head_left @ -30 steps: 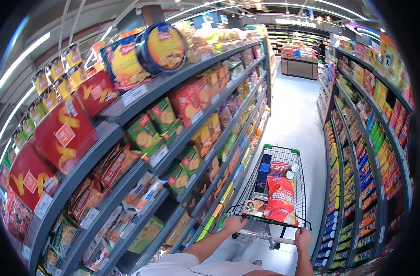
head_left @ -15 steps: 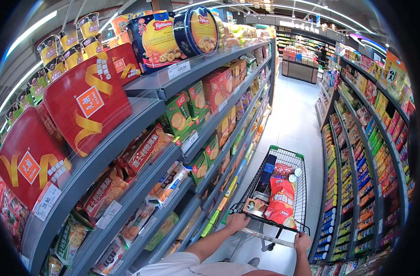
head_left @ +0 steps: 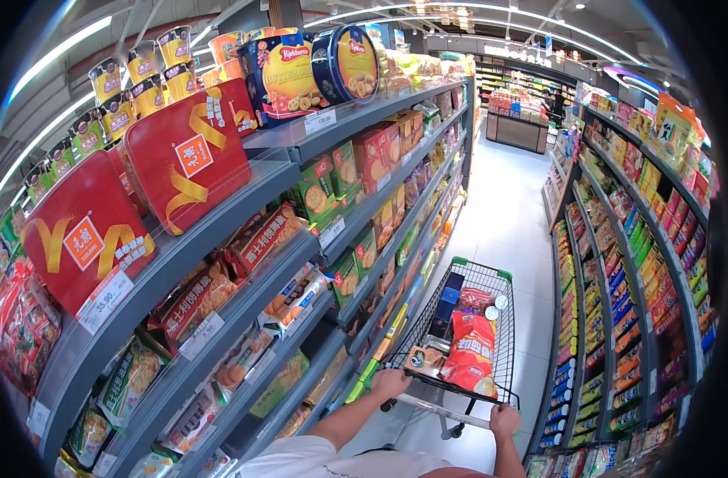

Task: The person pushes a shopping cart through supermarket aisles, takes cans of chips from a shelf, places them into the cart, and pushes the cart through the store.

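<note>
Both my hands are on the handle bar [head_left: 444,409] of a black wire shopping cart [head_left: 503,348] with green corners. My left hand [head_left: 390,384] is closed around the bar's left end, close to the shelf side. At the right end, my right hand [head_left: 505,420] wraps the bar too. Inside the cart lies a large red snack bag [head_left: 470,355] with white lettering. Left of it are a dark blue box [head_left: 446,305] and a small brown box [head_left: 424,360]. Farther forward sit a red package [head_left: 474,299] and round white-topped containers [head_left: 500,302].
A grey shelf [head_left: 221,209] of biscuits runs along my left, with red gift boxes [head_left: 190,159] and a blue cookie tin [head_left: 345,65] on top. Snack shelves [head_left: 619,279] line the right. The tiled aisle [head_left: 503,199] leads to a display counter [head_left: 514,127].
The cart and my hands sit slightly farther left and lower in view. The left shelf's near goods have shifted right. Both hands keep their hold on the bar.
</note>
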A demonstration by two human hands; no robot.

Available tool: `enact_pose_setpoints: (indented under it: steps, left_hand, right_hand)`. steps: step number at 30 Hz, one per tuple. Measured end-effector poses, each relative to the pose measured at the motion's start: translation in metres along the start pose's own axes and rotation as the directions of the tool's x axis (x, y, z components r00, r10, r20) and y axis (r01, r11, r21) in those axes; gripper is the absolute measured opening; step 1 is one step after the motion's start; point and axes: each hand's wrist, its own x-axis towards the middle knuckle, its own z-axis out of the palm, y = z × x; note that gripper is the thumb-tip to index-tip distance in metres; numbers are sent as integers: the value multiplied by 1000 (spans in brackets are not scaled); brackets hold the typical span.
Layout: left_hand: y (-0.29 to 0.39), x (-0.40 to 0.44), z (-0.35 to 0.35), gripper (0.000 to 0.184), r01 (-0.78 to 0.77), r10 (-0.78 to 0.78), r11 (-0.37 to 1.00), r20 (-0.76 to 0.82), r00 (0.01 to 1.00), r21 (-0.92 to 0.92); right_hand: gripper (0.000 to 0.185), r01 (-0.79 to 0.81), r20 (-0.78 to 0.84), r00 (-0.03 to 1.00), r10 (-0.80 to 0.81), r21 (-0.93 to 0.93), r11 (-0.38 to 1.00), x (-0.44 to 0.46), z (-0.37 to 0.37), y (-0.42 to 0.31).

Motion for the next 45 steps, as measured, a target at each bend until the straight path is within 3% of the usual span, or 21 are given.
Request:
enact_pose_setpoints:
  steps: [14,23,26,33,45]
  left_hand:
    - [1,-84,39,49,212,-214,976,33,976,37]
    - [-8,-137,59,49,211,-216,974,64,974,78]
    - [-6,-159,53,49,227,-230,973,62,971,53]
    - [-23,-197,50,47,150,-150,989,-4,989,2]
    - [-89,-253,51,43,-46,37,995,-100,994,-84]
  right_hand:
    - [34,133,18,991,-135,108,985,-47,-9,45]
    - [33,204,10,978,-208,141,969,-80,-9,72]
    - [35,184,86,978,-192,98,978,-96,-17,72]
    - [34,187,42,981,-189,53,981,-134,-12,74]
    - [34,57,20,998,-57,13,998,-240,-6,58]
